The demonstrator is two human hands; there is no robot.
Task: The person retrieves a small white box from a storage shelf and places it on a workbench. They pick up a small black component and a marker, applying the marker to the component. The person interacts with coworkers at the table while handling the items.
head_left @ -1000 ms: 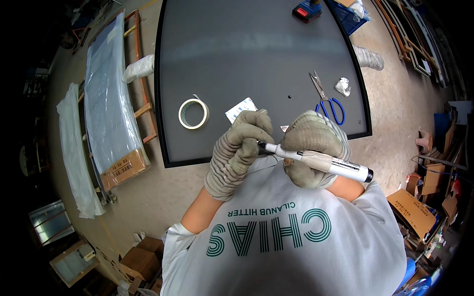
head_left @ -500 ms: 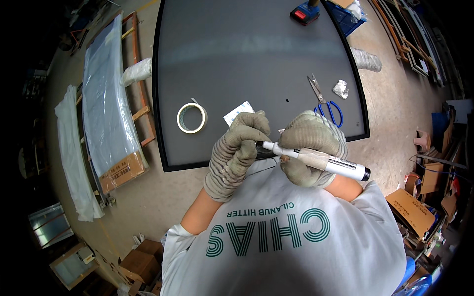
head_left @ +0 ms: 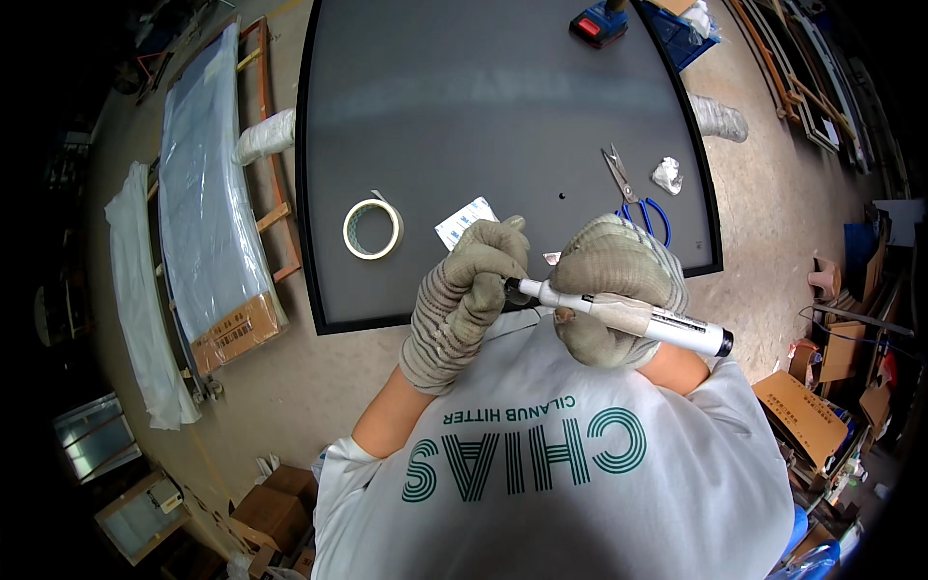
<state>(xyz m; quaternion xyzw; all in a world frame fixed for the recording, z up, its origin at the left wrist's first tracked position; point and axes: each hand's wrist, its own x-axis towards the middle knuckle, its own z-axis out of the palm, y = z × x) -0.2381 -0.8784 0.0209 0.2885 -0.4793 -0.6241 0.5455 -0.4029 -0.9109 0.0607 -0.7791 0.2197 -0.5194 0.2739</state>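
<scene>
Marker (head_left: 619,314): white barrel, black ends, held level above the near edge of the dark panel (head_left: 483,116). Right hand (head_left: 614,290), gloved, clenched round the barrel's middle. Left hand (head_left: 464,300), gloved, fingers pinching the marker's left tip. Tape roll (head_left: 372,229) and scissors (head_left: 633,193) lie on the panel.

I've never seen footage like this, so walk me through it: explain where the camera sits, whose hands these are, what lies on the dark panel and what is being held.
The camera sits on a person's head and looks down, so you see their own chest and forearms coming in from below. Its wide lens bends straight edges near the rim. Both hands wear knitted work gloves. The right hand grips a white marker with black ends, and the left hand pinches its tip end; whether a cap is there is too small to tell. In front lies a large dark panel. On it are a roll of tape, a small white packet, blue-handled scissors, a crumpled white scrap and, at the far edge, a red and black tool.
</scene>
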